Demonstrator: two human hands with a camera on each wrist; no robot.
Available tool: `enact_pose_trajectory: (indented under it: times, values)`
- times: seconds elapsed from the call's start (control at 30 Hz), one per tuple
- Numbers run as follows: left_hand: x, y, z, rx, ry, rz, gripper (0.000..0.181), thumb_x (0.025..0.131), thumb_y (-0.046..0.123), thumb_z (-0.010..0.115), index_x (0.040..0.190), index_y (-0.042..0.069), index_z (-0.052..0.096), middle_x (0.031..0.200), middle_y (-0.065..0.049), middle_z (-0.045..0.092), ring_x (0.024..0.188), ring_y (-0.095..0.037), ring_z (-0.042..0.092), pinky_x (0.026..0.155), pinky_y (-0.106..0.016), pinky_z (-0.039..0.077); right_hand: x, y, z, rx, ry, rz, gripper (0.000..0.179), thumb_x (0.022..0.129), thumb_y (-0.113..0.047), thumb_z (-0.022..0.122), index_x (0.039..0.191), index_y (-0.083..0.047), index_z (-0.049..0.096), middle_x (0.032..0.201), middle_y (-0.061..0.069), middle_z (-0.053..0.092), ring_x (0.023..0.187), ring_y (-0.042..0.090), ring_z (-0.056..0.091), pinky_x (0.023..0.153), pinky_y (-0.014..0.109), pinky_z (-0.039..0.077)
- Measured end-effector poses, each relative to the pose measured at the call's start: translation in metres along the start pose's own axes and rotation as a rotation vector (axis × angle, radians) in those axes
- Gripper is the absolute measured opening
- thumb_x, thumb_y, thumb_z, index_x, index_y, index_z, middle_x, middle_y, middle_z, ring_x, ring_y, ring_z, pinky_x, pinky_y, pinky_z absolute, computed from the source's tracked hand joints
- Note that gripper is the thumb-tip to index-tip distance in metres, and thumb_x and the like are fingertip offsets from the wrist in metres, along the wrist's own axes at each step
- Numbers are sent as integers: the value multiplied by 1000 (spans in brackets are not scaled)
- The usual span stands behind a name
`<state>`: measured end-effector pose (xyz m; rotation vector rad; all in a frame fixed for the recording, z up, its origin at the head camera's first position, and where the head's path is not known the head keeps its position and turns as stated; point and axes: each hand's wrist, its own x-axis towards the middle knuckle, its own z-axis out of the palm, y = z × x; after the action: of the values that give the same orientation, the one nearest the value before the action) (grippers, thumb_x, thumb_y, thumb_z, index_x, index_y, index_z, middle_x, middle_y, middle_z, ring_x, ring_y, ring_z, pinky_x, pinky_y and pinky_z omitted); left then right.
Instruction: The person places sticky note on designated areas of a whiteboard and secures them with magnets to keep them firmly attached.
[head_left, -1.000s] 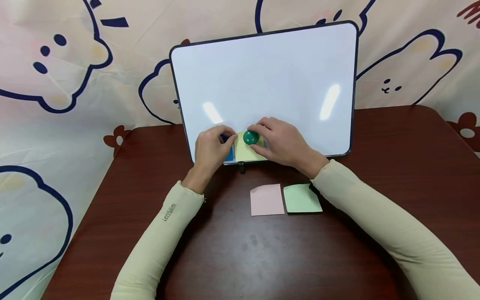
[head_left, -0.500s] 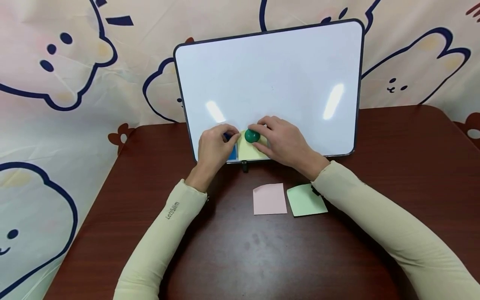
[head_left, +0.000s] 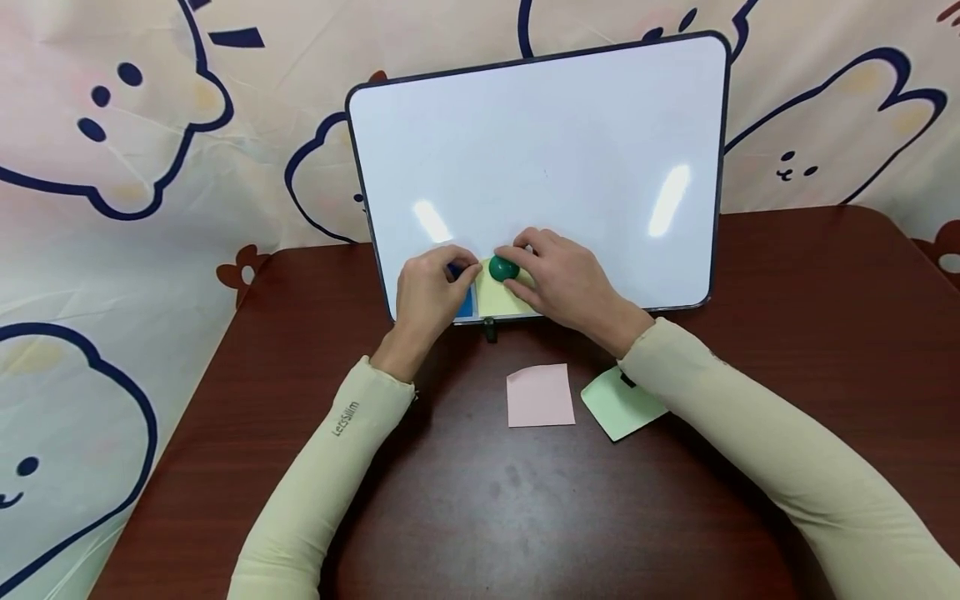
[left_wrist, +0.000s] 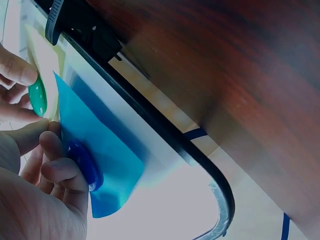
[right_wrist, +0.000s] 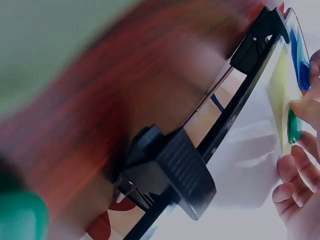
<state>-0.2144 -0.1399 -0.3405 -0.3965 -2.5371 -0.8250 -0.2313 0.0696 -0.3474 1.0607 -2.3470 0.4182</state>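
My right hand (head_left: pixel 566 271) grips a round green magnet (head_left: pixel 503 268) between thumb and fingers, against a yellow sticky note (head_left: pixel 498 298) low on the whiteboard (head_left: pixel 540 167). At that note's upper left corner, the thumb and index finger of my left hand (head_left: pixel 431 287) pinch its edge. Just left of it is a blue sticky note (left_wrist: pixel 107 145), partly hidden behind my left hand in the head view. A dark blue magnet (left_wrist: pixel 85 162) sits on the blue note, beside the curled left fingers.
On the brown table (head_left: pixel 465 500) lie a pink sticky note (head_left: pixel 540 396) and a pale green one (head_left: pixel 621 404), the latter partly beneath my right sleeve. Black clips (right_wrist: pixel 170 170) brace the board's lower edge. A blurred green shape (right_wrist: pixel 22 215) fills the right wrist view's lower left corner.
The pale green note has turned counterclockwise and slid slightly right by the right sleeve. Both hands stay almost still at the yellow note; the head view has shifted a little.
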Motion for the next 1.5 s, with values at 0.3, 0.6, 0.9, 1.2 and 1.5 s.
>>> enact_pose_trajectory:
  times: [0.3,0.6,0.9,1.2,1.5]
  values:
    - [0,0,1,4,-14,-15,14,92,21,72,100,10,76,95,-7,76,78,-17,65,72,-32,55,-1,0,-2,-3,4,29,40,93,-32,70,128,-13,65,116,10,64,100,24,63,83,38,57]
    - [0,1,0,-6,-6,-17,13,92,20,73,99,9,77,94,-6,76,76,-17,64,70,-31,55,-3,11,-9,-98,126,71,27,97,-24,63,118,-8,69,109,11,65,88,27,63,73,39,55]
    - [1,1,0,6,-7,-32,14,92,21,73,99,10,77,95,-6,76,75,-17,63,70,-31,55,-3,11,-20,-5,238,205,21,95,-20,61,109,-7,71,104,11,66,88,25,63,74,39,55]
    - [5,2,-2,-3,-5,-24,14,91,20,73,100,10,76,95,-6,76,77,-17,63,72,-31,55,-22,1,-38,118,124,39,20,93,-18,65,110,-10,71,104,7,68,91,21,65,76,39,57]
    - [-2,1,-3,-22,4,3,13,91,17,73,100,8,75,97,-8,75,77,-18,63,72,-32,56,-66,14,-52,87,21,-165,22,85,-12,71,107,-12,72,99,3,67,88,20,63,75,37,54]
